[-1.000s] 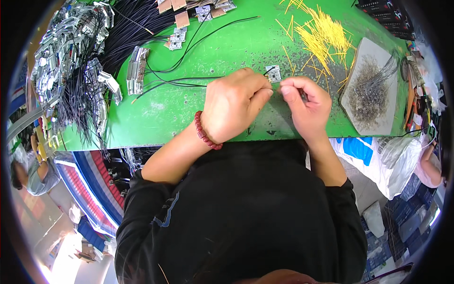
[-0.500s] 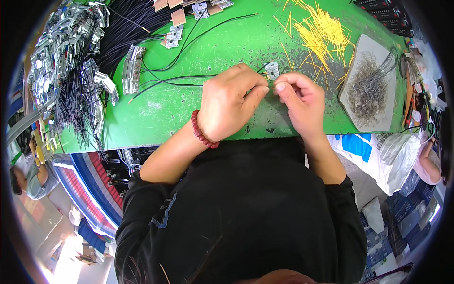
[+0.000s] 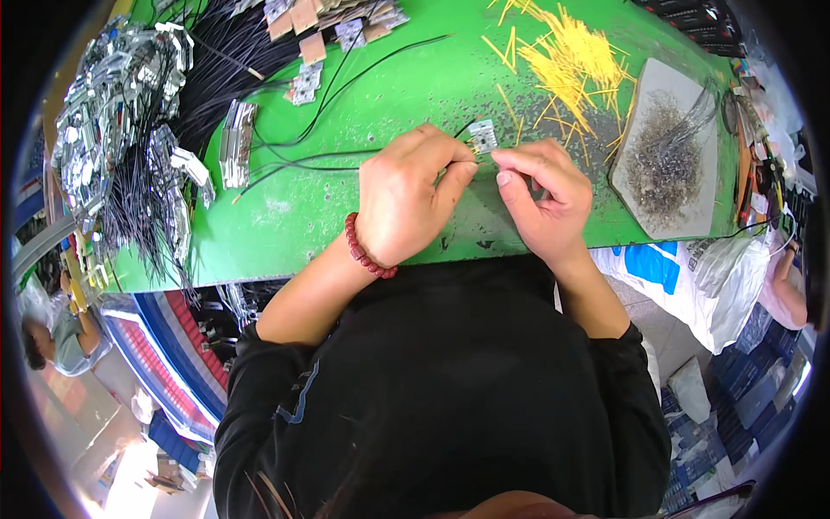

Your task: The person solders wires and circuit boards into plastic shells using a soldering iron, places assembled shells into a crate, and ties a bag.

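My left hand (image 3: 411, 195), with a dark red bead bracelet at the wrist, is closed in a pinch on a pair of black wires (image 3: 324, 157). The wires run out to the left over the green tabletop. Just beyond its fingertips sits a small white circuit board (image 3: 482, 137), with short yellowish wire ends beside it. My right hand (image 3: 553, 199) is at the board's right; its index fingertip is close to the board's lower edge. Thumb and index finger stand apart, and I see nothing between them. The exact joint of wire and board is too small to make out.
Silvery metal housings with black wires (image 3: 112, 130) heap at the left, and a smaller stack of housings (image 3: 235, 143) lies nearer. Cut yellow tubes (image 3: 571, 60) spread at the far right. A grey board with dark scraps (image 3: 666, 156) lies right. More circuit boards (image 3: 307, 82) rest at the back.
My right thumb and index finger have parted from their pinch. The circuit board shows slightly further left, and my left hand keeps its pinch. The whole view has shifted a little.
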### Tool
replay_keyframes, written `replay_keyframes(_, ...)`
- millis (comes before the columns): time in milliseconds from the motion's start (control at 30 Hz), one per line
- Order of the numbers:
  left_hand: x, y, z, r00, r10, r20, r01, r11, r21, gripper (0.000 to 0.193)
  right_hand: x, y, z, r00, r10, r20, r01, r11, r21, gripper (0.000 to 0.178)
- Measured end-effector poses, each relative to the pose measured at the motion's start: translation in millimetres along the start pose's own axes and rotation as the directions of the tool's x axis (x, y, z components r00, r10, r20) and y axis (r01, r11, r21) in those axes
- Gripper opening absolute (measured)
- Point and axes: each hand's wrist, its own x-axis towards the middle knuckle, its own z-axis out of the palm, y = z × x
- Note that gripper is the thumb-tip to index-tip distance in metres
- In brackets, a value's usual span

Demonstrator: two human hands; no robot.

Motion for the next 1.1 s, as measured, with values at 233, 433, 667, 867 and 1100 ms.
replay_keyframes(233, 15.2, -7.5, 21.5, 0.969, 0.242, 0.058, -0.248, 0.919, 0.307, 0.016, -21.8, 39.0, -92.4, 0.914, 0.273, -0.299, -0.273, 0.961, 0.042, 0.011)
replay_keyframes(433, 11.0, -12.1, 17.7, 0.953, 0.276, 0.125, -0.303, 0.884, 0.357, 0.017, -27.4, 95.4, -260.4, 0.437, 0.461, -0.772, -0.104, 0.879, 0.466, 0.024)
replay_keyframes(667, 12.5, -12.5, 17.7, 0.965, 0.229, 0.128, -0.259, 0.915, 0.311, 0.015, -6.0, 192.5, -429.9, 0.271, 0.564, -0.78, -0.125, 0.824, 0.553, 0.014)
replay_keyframes(867, 4.7, -12.1, 17.0, 0.991, 0.104, 0.088, -0.125, 0.95, 0.285, 0.012, 44.2, 242.0, -459.1, 0.353, 0.672, -0.651, -0.227, 0.736, 0.638, 0.025)
replay_keyframes(1100, 6.1, -12.1, 15.7, 0.993, 0.026, 0.113, -0.054, 0.964, 0.26, 0.008, 43.2, 223.6, -462.5, 0.296, 0.397, -0.869, -0.321, 0.898, 0.301, 0.033)
